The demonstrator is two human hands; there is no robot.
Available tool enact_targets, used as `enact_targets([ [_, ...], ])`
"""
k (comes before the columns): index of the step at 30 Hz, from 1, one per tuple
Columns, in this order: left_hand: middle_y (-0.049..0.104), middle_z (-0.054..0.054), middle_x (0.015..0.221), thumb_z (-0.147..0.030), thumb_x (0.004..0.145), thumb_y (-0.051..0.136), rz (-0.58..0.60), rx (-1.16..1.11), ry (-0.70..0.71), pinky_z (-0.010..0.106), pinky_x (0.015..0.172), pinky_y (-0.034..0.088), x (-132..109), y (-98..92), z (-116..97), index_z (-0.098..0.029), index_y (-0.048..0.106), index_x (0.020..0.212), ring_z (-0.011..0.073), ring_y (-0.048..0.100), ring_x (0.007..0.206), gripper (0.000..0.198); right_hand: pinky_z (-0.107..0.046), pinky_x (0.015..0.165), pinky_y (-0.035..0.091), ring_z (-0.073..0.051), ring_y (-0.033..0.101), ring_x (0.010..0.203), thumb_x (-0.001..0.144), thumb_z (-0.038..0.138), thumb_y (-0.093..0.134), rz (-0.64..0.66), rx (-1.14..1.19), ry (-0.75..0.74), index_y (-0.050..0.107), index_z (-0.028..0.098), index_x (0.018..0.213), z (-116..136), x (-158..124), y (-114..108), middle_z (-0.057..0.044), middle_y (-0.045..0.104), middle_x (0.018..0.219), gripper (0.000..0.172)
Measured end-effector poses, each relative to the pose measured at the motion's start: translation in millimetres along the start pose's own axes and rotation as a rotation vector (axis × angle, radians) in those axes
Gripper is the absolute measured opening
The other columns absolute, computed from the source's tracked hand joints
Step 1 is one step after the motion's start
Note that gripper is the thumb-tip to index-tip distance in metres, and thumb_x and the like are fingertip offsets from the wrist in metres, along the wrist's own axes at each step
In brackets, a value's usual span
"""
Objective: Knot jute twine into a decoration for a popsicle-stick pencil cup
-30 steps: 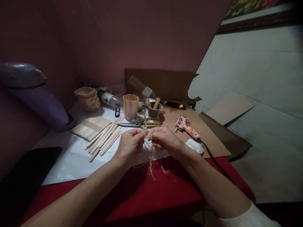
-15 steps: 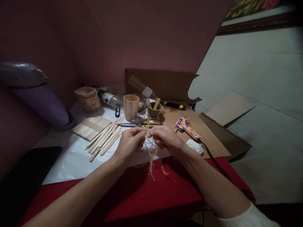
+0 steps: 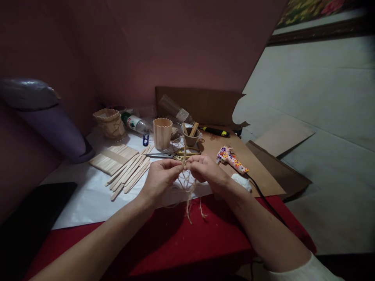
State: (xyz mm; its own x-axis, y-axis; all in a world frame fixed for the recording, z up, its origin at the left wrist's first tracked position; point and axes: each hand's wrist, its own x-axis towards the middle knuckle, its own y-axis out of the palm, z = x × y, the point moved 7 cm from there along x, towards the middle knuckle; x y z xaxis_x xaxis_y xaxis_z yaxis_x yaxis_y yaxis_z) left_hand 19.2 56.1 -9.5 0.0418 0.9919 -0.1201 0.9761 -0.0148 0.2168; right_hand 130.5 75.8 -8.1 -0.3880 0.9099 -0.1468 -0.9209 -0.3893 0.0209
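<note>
My left hand (image 3: 162, 175) and my right hand (image 3: 205, 169) meet over the front of the table, each pinching tan twine (image 3: 189, 191). Loose strands dangle below the fingers, their frayed ends over the red cloth. A short piece of the twine stands up above the fingertips. Just behind my hands lie gold-handled scissors (image 3: 178, 156), partly hidden. Beyond these stands a cup made of wooden craft sticks (image 3: 162, 134). Loose craft sticks (image 3: 129, 173) are spread to the left of my left hand. To the right of my right hand rests a flower-patterned glue gun (image 3: 233, 160).
A banded bundle of craft sticks (image 3: 113, 158) and a second stick-covered pot (image 3: 109, 124) are at left. Plastic bottles (image 3: 136, 123), a small pot holding sticks (image 3: 191, 137) and a utility knife (image 3: 216, 131) lie behind. Cardboard (image 3: 258, 175) covers the right; a cable runs off the front.
My fingertips have shifted slightly on the twine, and the strands beneath them hang a little differently. Everything else stays in place.
</note>
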Motion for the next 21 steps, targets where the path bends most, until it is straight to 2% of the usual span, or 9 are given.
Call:
enact_targets([
  [8, 0.044, -0.006, 0.044, -0.032, 0.058, 0.074, 0.007, 0.064, -0.006, 0.017, 0.039, 0.018, -2.0, -0.5, 0.0, -0.01, 0.061, 0.061, 0.0021, 0.03, 0.039, 0.025, -0.018, 0.036, 0.014, -0.002, 0.023, 0.034, 0.065, 0.021, 0.054, -0.019, -0.065, -0.021, 0.047, 0.017, 0.058, -0.1, -0.3, -1.6, 0.01, 0.034, 0.037, 0.011],
  [11, 0.042, -0.007, 0.042, -0.034, 0.059, 0.073, 0.017, 0.072, -0.024, 0.018, 0.039, 0.017, -1.2, -0.1, 2.7, -0.011, 0.06, 0.061, 0.0021, 0.028, 0.038, 0.026, -0.017, 0.036, 0.018, -0.003, 0.03, 0.034, 0.068, 0.021, 0.055, -0.007, -0.107, -0.007, 0.05, 0.016, 0.062, 1.0, -2.4, -1.5, 0.007, 0.043, 0.038, 0.009],
  [14, 0.041, -0.007, 0.041, -0.035, 0.061, 0.071, 0.028, 0.076, -0.038, 0.019, 0.038, 0.016, -0.1, -0.5, 4.3, -0.012, 0.059, 0.061, 0.0026, 0.028, 0.037, 0.026, -0.018, 0.035, 0.023, -0.003, 0.032, 0.033, 0.071, 0.023, 0.053, -0.014, -0.179, -0.015, 0.053, 0.015, 0.064, 4.1, -4.7, -2.6, 0.001, 0.056, 0.048, 0.011],
  [17, 0.04, -0.007, 0.04, -0.034, 0.062, 0.07, 0.028, 0.072, -0.042, 0.019, 0.038, 0.016, 1.1, -2.2, 4.2, -0.012, 0.06, 0.061, 0.0027, 0.027, 0.037, 0.025, -0.019, 0.036, 0.027, -0.004, 0.037, 0.035, 0.072, 0.026, 0.054, -0.065, -0.259, -0.071, 0.055, 0.015, 0.065, 8.5, -5.7, -7.0, -0.001, 0.061, 0.061, 0.013],
  [21, 0.039, -0.008, 0.039, -0.032, 0.061, 0.071, 0.019, 0.066, -0.059, 0.019, 0.037, 0.015, 3.1, -5.0, 6.2, -0.013, 0.058, 0.06, 0.0028, 0.026, 0.036, 0.023, -0.021, 0.044, 0.033, -0.007, 0.041, 0.046, 0.071, 0.024, 0.055, -0.182, -0.499, -0.204, 0.059, 0.015, 0.068, 18.3, -8.8, -14.6, 0.001, 0.056, 0.061, 0.01],
])
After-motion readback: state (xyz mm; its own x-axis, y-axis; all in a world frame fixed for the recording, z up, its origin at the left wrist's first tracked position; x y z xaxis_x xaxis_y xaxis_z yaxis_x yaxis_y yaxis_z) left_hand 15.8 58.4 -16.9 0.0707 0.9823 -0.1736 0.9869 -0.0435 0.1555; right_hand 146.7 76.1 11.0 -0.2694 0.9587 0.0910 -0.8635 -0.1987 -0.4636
